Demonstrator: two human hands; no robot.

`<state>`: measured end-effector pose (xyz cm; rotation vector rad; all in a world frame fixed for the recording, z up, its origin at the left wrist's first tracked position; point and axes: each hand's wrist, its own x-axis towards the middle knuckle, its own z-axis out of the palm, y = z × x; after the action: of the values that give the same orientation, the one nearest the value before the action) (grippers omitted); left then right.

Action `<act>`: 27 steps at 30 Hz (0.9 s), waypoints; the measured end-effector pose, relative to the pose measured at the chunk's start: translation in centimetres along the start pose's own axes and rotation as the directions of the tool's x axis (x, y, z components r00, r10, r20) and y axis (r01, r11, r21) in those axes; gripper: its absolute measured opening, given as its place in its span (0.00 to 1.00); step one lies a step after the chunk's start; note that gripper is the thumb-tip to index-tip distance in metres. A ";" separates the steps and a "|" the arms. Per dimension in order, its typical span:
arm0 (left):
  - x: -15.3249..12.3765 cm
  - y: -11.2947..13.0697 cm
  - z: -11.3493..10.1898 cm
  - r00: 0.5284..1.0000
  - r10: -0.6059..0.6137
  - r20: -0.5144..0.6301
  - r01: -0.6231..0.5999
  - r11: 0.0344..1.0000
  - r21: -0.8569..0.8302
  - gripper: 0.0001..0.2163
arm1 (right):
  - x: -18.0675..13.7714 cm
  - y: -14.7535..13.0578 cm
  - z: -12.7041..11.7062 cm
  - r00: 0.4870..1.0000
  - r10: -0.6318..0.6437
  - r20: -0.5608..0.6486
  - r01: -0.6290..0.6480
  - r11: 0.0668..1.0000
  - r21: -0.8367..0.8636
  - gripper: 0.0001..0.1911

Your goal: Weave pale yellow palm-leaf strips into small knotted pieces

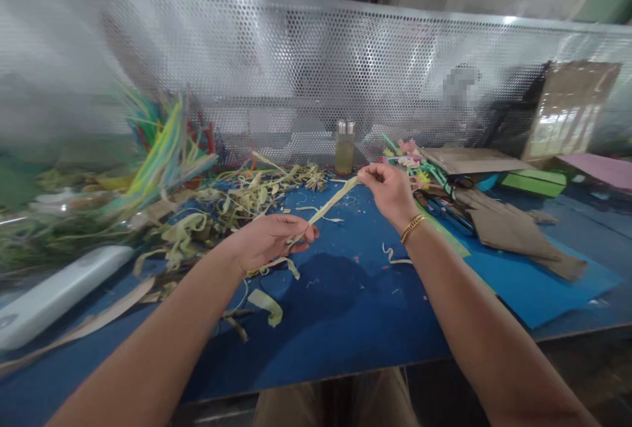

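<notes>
A pale yellow-green strip of dried leaf (336, 198) is stretched between my two hands above the blue table (355, 322). My left hand (276, 236) pinches its lower end, palm turned partly inward. The upper end sits between the thumb and fingers of my right hand (386, 187), which is farther from me; a gold bracelet (413, 228) circles that wrist. Curled strips of the same kind (237, 200) lie heaped behind and left of my left hand. One short loose curl (268, 305) rests on the table nearer to me.
A lidded glass bottle (344, 147) stands at the back before a perforated metal panel (306, 72). On the left are colourful thin stems (158, 150) and a long white object (64, 292). Brown paper (518, 229), blue sheets (548, 282) and a green block (534, 181) lie right.
</notes>
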<state>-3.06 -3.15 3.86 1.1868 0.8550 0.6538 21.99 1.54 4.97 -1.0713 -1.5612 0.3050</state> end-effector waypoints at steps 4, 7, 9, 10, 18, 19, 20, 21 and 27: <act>0.1 -0.2 -0.1 0.999 0.025 0.045 -0.026 1.000 0.012 0.08 | 0.0 0.1 0.0 1.000 -0.004 0.000 0.004 1.000 -0.005 0.10; 0.1 -0.3 0.1 0.998 0.037 0.043 -0.038 0.999 0.010 0.08 | 0.0 0.0 0.0 1.000 -0.006 -0.001 0.006 1.000 -0.003 0.11; 0.1 -0.5 0.4 0.999 0.035 0.038 -0.035 0.999 0.014 0.09 | 0.0 0.0 0.0 1.000 0.000 -0.007 0.000 1.000 0.004 0.11; 0.1 -0.6 0.5 0.999 0.032 0.038 -0.033 0.999 0.028 0.09 | 0.1 0.0 0.0 1.000 0.005 -0.011 -0.005 1.000 0.009 0.11; 0.6 -1.1 1.4 0.985 0.114 -0.127 -0.100 0.989 0.110 0.10 | -0.1 -0.2 0.3 0.992 0.117 -0.039 -0.102 0.959 0.266 0.18; 0.8 -1.2 1.5 0.977 0.144 -0.160 -0.130 0.987 0.091 0.09 | 0.0 -0.2 0.3 0.989 0.142 -0.040 -0.122 0.939 0.322 0.23; 0.9 -1.2 1.6 0.966 0.172 -0.195 -0.160 0.984 0.073 0.09 | 0.0 -0.2 0.2 0.985 0.169 -0.037 -0.144 0.919 0.368 0.27; 1.0 -1.3 1.7 0.954 0.195 -0.228 -0.188 0.981 0.053 0.08 | 0.1 -0.1 0.2 0.980 0.199 -0.030 -0.171 0.901 0.399 0.30; 1.5 -1.5 2.1 0.901 0.273 -0.338 -0.312 0.948 -0.064 0.06 | -0.1 -0.1 0.1 0.955 0.287 0.073 -0.294 0.897 0.331 0.23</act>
<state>-0.47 -3.42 2.36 1.1267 0.9049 1.1581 21.88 1.48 4.94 -1.0262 -1.3032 0.7660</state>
